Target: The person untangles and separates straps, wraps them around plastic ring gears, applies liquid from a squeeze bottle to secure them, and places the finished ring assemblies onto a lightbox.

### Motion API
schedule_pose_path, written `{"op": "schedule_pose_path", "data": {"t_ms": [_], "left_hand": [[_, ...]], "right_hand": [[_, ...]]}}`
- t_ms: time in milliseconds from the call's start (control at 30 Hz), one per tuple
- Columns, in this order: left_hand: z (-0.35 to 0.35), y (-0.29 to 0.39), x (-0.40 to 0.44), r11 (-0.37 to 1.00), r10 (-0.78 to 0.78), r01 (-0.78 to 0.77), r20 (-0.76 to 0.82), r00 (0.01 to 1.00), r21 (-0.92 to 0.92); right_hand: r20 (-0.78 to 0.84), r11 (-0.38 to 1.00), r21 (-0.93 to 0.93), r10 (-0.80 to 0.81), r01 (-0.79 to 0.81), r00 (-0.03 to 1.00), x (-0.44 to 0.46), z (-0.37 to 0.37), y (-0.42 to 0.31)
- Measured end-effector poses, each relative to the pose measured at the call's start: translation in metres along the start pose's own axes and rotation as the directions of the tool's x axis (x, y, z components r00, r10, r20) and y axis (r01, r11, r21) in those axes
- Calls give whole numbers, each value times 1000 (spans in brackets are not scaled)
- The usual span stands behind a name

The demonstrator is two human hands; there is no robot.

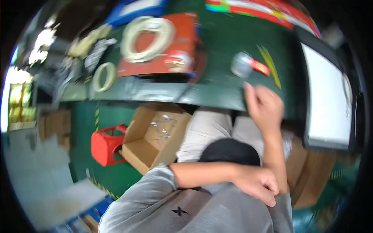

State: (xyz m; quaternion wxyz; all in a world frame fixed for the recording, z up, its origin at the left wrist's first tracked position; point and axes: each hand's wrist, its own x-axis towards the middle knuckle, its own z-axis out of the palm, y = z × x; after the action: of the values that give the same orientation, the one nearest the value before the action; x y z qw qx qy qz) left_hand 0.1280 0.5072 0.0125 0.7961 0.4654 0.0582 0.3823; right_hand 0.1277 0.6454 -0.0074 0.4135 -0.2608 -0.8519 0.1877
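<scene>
My right hand [269, 108] is raised over the front edge of the green table [220, 42]. Its thumb points up, its other fingers look folded, and I see nothing in it. Just beyond lies a blurred clear jar-like container [242, 65], touching or close to a small red object [259, 67]. Across my chest reaches my left arm; my left hand [254, 184] rests by my right forearm, fingers curled, with nothing visible in them. Motion blur hides the finer finger detail.
Off-white coils of tubing or cable [130, 40] lie on a reddish-brown box [187, 29]. A white panel with a black frame [328, 95] stands at right. Beside my lap are an open cardboard box [143, 151] and a red stool [103, 147]. Yellow strips [270, 66] lie on the table.
</scene>
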Motion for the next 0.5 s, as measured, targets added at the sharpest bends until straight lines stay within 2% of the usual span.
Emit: {"op": "schedule_pose_path", "data": {"t_ms": [33, 67, 100, 167, 267, 400, 500], "left_hand": [[-3, -6, -6, 991, -135, 136, -58, 989, 10], [-10, -42, -10, 993, -118, 117, -70, 991, -13], [-14, -45, -20, 971, -239, 236, -111, 965, -36], [-16, -61, -31, 964, -260, 249, -158, 952, -89], [-28, -66, -24, 950, -301, 291, -92, 949, -111], [-33, -73, -21, 870, -240, 230, 35, 970, -435], [-37, -75, -18, 846, -248, 245, 56, 967, -474]], "right_hand": [[-12, 1000, 11, -3, 3, 1000, 1, 0, -4], [-1, 1000, 2, -4, 4, 1000, 1, 1, -6], [9, 1000, -21, 3, -3, 1000, 0, 2, -10], [32, 999, -43, 12, -10, 999, -1, 3, -13], [53, 999, -40, 26, -24, 998, -2, 1, -7], [54, 999, -16, 40, -39, 998, -5, 4, -3], [54, 998, 7, 57, -58, 997, -4, 3, -4]]}}
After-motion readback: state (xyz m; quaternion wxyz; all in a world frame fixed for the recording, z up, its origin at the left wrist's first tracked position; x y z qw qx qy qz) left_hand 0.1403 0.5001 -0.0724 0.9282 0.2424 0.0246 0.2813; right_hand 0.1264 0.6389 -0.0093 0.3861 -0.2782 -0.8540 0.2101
